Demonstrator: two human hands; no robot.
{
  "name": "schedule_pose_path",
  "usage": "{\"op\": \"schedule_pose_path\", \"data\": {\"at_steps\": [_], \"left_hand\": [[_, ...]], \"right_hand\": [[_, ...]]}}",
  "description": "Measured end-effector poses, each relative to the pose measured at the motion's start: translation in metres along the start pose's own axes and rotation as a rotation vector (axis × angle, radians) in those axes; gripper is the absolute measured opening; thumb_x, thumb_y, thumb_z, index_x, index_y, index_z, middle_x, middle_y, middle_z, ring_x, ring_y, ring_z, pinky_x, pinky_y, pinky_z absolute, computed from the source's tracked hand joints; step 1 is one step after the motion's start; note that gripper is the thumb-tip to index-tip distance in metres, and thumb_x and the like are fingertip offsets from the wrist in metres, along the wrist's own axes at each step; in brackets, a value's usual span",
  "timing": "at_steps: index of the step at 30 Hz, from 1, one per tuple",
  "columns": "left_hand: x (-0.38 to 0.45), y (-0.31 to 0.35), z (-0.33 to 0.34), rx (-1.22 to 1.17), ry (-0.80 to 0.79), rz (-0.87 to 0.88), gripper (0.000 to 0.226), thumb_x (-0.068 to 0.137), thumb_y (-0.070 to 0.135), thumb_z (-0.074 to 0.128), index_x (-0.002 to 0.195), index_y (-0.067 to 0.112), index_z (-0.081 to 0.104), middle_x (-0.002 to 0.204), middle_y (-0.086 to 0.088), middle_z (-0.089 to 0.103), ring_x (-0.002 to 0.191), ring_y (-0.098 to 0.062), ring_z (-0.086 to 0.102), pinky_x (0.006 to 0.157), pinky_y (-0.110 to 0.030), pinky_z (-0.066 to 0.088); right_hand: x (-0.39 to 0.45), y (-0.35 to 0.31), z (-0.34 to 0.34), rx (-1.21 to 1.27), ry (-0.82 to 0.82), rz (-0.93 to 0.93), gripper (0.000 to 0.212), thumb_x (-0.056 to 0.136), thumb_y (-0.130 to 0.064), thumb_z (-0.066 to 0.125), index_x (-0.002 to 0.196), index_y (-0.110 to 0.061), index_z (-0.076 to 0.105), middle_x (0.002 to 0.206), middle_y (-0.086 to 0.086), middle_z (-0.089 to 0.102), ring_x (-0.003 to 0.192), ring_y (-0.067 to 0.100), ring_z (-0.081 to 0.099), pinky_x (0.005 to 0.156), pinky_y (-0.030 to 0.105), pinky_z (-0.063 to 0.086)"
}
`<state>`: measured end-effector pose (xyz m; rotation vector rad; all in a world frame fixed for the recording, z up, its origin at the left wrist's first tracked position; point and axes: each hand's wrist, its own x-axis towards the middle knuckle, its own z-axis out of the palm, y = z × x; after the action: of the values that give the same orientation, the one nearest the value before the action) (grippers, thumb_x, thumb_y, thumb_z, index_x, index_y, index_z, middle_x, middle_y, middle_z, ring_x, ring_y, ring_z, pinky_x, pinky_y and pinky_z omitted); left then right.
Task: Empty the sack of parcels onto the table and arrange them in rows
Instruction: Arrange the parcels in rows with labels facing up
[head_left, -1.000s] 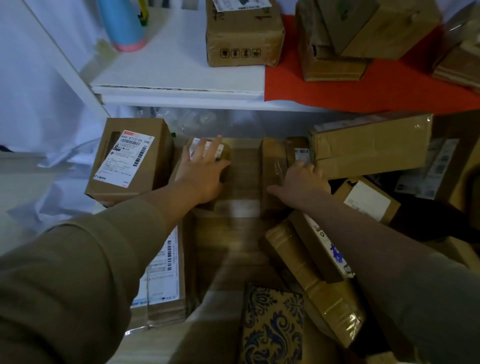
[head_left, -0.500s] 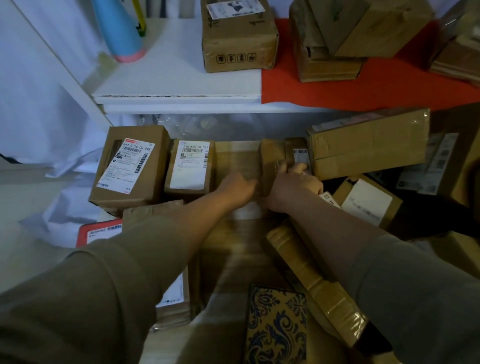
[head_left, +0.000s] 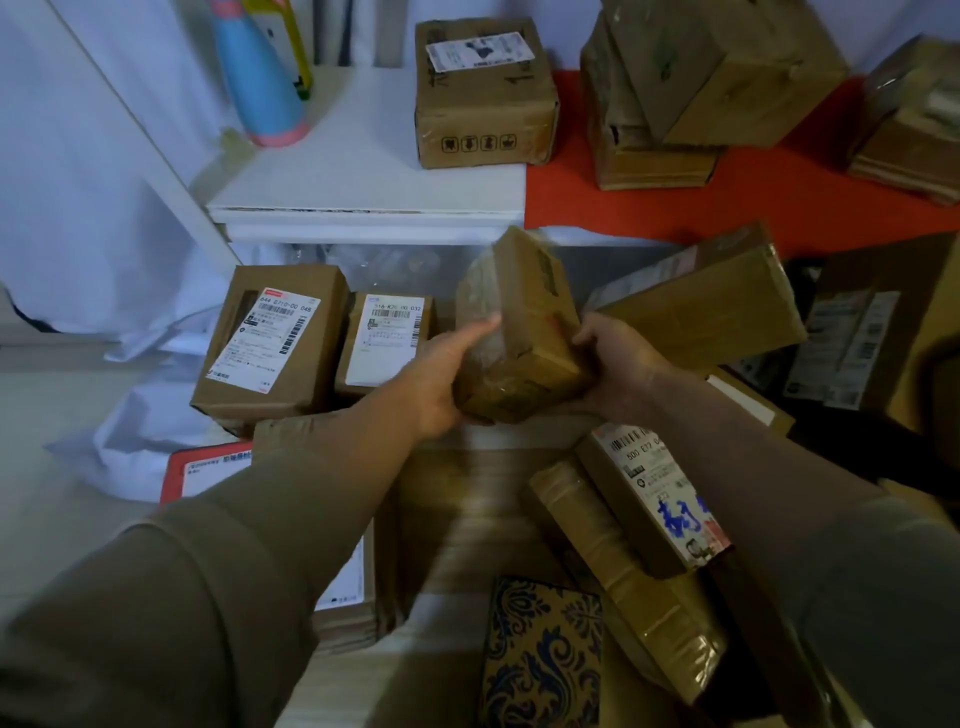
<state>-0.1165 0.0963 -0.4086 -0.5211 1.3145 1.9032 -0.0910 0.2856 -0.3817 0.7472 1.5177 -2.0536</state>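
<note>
Both hands, left hand (head_left: 441, 374) and right hand (head_left: 615, 364), clamp the taped box (head_left: 519, 332) by its sides, fingers curled round it — stiff, glossy, likely slippery.

Blue cone-shaped bottle (head_left: 260, 78) with a pink base is standing on the white shelf (head_left: 363, 171), up and well left of the hands. Yellow object (head_left: 291, 47) is leaning just behind it. Red cloth (head_left: 753, 208) is covering the shelf's right part. White sheeting (head_left: 78, 208) is hanging far left.
</note>
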Motion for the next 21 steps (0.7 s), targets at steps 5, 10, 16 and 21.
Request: {"op": "schedule_pose_path", "data": {"at_steps": [5, 10, 16, 21], "left_hand": [[-0.01, -0.009, 0.017, 0.466, 0.318, 0.253, 0.094, 0.065, 0.039, 0.088, 0.144, 0.022, 0.039, 0.133, 0.001, 0.054, 0.118, -0.02, 0.054, 0.09, -0.036, 0.051], [-0.014, -0.006, 0.026, 0.393, 0.34, 0.443, 0.069, 0.071, 0.039, 0.083, 0.127, 0.034, 0.043, 0.126, -0.001, 0.054, 0.11, -0.017, 0.055, 0.091, -0.038, 0.051], [-0.033, -0.004, 0.022, 0.261, 0.208, 0.405, 0.029, 0.085, 0.027, 0.071, 0.106, 0.025, 0.051, 0.121, -0.004, 0.057, 0.109, -0.026, 0.057, 0.076, -0.039, 0.053], [-0.03, -0.013, 0.036, 0.647, 0.557, 0.611, 0.086, 0.063, 0.049, 0.086, 0.127, 0.028, 0.033, 0.128, 0.002, 0.041, 0.122, -0.018, 0.042, 0.095, -0.036, 0.048]], "right_hand": [[0.014, -0.001, 0.004, -0.451, 0.357, -0.044, 0.031, 0.1, -0.01, 0.036, 0.116, -0.005, 0.063, 0.114, 0.017, 0.065, 0.104, 0.033, 0.061, 0.096, 0.048, 0.051], [0.008, 0.005, 0.01, -0.167, 0.305, -0.092, 0.064, 0.095, -0.066, 0.033, 0.13, -0.018, 0.058, 0.124, 0.01, 0.064, 0.112, 0.029, 0.06, 0.102, 0.052, 0.046], [-0.002, 0.001, 0.011, -0.049, 0.284, -0.133, 0.055, 0.097, -0.064, 0.039, 0.124, -0.021, 0.057, 0.114, 0.004, 0.065, 0.104, 0.026, 0.062, 0.088, 0.045, 0.052], [-0.001, 0.0, 0.023, -0.217, 0.279, -0.233, 0.049, 0.098, -0.06, 0.041, 0.122, -0.024, 0.063, 0.118, 0.001, 0.067, 0.108, 0.022, 0.061, 0.096, 0.043, 0.048]]}}
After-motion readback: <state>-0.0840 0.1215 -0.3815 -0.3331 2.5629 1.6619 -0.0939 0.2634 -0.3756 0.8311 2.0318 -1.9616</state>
